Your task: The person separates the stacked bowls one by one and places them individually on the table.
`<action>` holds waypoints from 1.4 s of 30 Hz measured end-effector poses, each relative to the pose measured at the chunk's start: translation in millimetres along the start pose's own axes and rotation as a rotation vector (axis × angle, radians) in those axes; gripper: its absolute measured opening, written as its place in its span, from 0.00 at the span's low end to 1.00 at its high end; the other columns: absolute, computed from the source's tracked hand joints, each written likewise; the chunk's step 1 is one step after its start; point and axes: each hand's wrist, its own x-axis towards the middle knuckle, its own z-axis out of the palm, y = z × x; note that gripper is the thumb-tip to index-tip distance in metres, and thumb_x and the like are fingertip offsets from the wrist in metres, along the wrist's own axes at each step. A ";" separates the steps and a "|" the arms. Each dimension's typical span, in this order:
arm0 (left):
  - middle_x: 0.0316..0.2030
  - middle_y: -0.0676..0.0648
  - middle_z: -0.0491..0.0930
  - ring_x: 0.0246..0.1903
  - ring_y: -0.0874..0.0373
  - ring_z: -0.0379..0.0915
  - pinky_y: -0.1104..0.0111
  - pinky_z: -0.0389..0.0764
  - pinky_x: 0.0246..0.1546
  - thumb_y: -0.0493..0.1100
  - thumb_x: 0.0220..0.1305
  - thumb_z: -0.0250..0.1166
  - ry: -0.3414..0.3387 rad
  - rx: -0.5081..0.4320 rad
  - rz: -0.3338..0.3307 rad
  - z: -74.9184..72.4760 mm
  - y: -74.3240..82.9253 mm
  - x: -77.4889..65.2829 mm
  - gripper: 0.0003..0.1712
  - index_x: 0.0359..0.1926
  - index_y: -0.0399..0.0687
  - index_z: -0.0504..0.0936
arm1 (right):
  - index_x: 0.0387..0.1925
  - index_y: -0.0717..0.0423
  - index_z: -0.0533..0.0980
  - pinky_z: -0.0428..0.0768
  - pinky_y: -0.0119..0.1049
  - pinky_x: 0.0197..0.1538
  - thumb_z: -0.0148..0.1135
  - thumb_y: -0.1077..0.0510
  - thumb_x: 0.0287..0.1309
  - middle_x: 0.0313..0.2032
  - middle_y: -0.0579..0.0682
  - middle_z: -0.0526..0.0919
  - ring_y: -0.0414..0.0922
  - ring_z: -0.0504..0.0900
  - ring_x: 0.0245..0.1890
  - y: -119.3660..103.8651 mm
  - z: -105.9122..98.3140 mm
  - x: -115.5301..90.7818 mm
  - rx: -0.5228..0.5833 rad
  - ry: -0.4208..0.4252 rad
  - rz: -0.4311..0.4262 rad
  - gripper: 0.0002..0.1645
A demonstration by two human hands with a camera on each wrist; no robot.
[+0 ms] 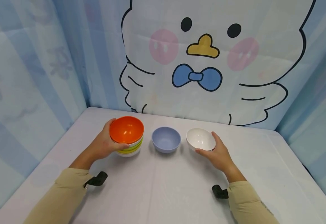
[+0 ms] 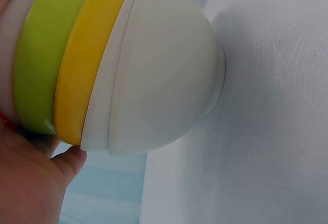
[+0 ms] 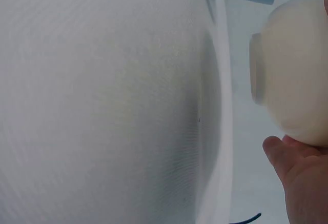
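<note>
My left hand (image 1: 105, 143) grips a stack of nested bowls by its side, thumb across the front. On top is an orange bowl (image 1: 127, 129); green, yellow and white rims show beneath it. In the left wrist view the yellow bowl (image 2: 92, 60) and the lowest white bowl (image 2: 164, 70) lie close by the tabletop. My right hand (image 1: 220, 155) holds a single white bowl (image 1: 200, 139) by the rim, thumb in front and fingers behind. The right wrist view shows its foot raised off the table. Between the hands stands a periwinkle-blue bowl (image 1: 166, 140), upright and untouched.
A white cloth-covered table (image 1: 163, 193) carries the bowls. Behind it hangs a curtain (image 1: 157, 93) with a cartoon bird, and striped blue curtains (image 1: 39, 68) close in the sides. Dark wrist-worn devices (image 1: 96, 179) stick out below both sleeves.
</note>
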 end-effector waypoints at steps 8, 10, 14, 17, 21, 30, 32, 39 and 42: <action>0.71 0.33 0.55 0.66 0.35 0.57 0.43 0.73 0.58 0.45 0.54 0.78 -0.006 0.002 -0.004 -0.1 0.8 -1.7 0.67 0.77 0.38 0.37 | 0.77 0.66 0.43 0.62 0.60 0.68 0.75 0.42 0.52 0.73 0.68 0.53 0.64 0.60 0.69 10.1 5.6 -1.8 -0.031 -0.027 0.011 0.68; 0.71 0.33 0.55 0.66 0.35 0.57 0.43 0.73 0.58 0.45 0.54 0.78 -0.008 0.001 0.001 -0.5 1.0 -2.0 0.67 0.77 0.37 0.36 | 0.77 0.67 0.43 0.61 0.61 0.68 0.75 0.42 0.52 0.74 0.68 0.53 0.64 0.59 0.69 11.3 6.5 -1.8 -0.038 -0.030 0.002 0.68; 0.71 0.32 0.55 0.66 0.35 0.57 0.43 0.73 0.58 0.45 0.54 0.78 -0.012 -0.001 0.008 -0.9 1.5 -1.9 0.67 0.77 0.37 0.36 | 0.77 0.68 0.44 0.61 0.61 0.68 0.76 0.42 0.52 0.73 0.69 0.53 0.64 0.60 0.69 14.0 8.7 -0.5 -0.048 -0.037 -0.010 0.68; 0.71 0.32 0.55 0.66 0.35 0.57 0.43 0.73 0.58 0.45 0.54 0.77 -0.012 -0.002 0.007 -0.8 1.6 -1.4 0.67 0.77 0.37 0.36 | 0.76 0.69 0.44 0.60 0.61 0.68 0.75 0.41 0.52 0.73 0.69 0.52 0.65 0.59 0.69 15.1 10.5 0.7 -0.065 -0.051 -0.013 0.69; 0.71 0.32 0.54 0.66 0.34 0.57 0.43 0.72 0.59 0.45 0.54 0.77 -0.012 0.000 0.002 0.0 0.9 -0.5 0.67 0.77 0.37 0.36 | 0.76 0.69 0.43 0.58 0.61 0.69 0.75 0.40 0.51 0.74 0.70 0.51 0.65 0.57 0.70 15.4 12.0 1.2 -0.078 -0.077 0.002 0.69; 0.71 0.32 0.55 0.66 0.34 0.56 0.43 0.73 0.58 0.44 0.55 0.77 -0.006 0.007 -0.009 0.8 -0.2 -0.8 0.67 0.77 0.37 0.36 | 0.77 0.67 0.43 0.60 0.61 0.69 0.77 0.40 0.48 0.73 0.70 0.52 0.65 0.59 0.69 12.0 14.7 4.0 -0.069 -0.082 0.020 0.71; 0.71 0.32 0.54 0.66 0.35 0.56 0.43 0.73 0.58 0.45 0.55 0.77 -0.007 0.006 -0.010 0.7 -0.6 -0.5 0.67 0.78 0.38 0.36 | 0.77 0.67 0.43 0.60 0.61 0.69 0.77 0.40 0.48 0.73 0.70 0.53 0.65 0.59 0.69 12.0 15.2 4.8 -0.067 -0.078 0.020 0.72; 0.71 0.33 0.55 0.66 0.35 0.56 0.43 0.72 0.59 0.44 0.54 0.77 -0.009 -0.005 -0.004 -0.7 -1.2 0.2 0.67 0.77 0.38 0.36 | 0.77 0.67 0.44 0.60 0.60 0.69 0.79 0.43 0.45 0.73 0.69 0.54 0.65 0.60 0.69 11.3 19.4 7.2 -0.036 -0.060 0.007 0.72; 0.71 0.32 0.54 0.66 0.35 0.56 0.43 0.72 0.59 0.43 0.54 0.77 -0.009 -0.005 -0.005 -0.9 -1.2 0.0 0.67 0.77 0.38 0.36 | 0.77 0.68 0.44 0.60 0.60 0.69 0.80 0.43 0.45 0.73 0.69 0.55 0.64 0.60 0.69 9.7 19.6 7.6 -0.026 -0.060 0.005 0.73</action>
